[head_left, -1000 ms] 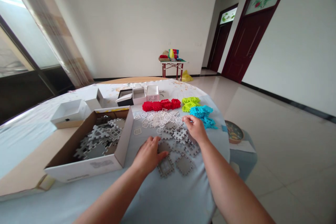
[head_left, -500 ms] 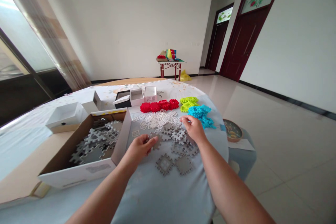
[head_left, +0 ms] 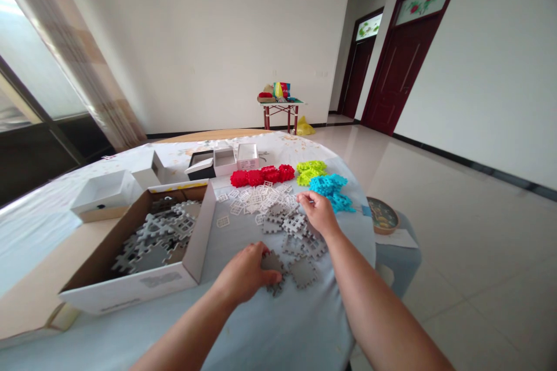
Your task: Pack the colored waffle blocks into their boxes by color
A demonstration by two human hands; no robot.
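My left hand grips a grey interlocking building tile with notched edges, thumb on one side and fingers on the other, low over the table. Beside it lies another flat grey tile. My right hand is closed in a pinch above the pile; what its fingertips hold, if anything, I cannot make out. Under and around it are loose grey tiles and small white lattice window pieces. Blue pieces sit just past my right hand.
On the left stands an open cardboard box full of grey tiles. Red pieces and lime green pieces line the back. Small open boxes stand behind. A stool carrying a round picture is beyond the table's right edge.
My left hand has moved nearer and slightly right, carrying the grey tile from the pile's left side to where a window-patterned tile lay. The right hand has stayed nearly still.
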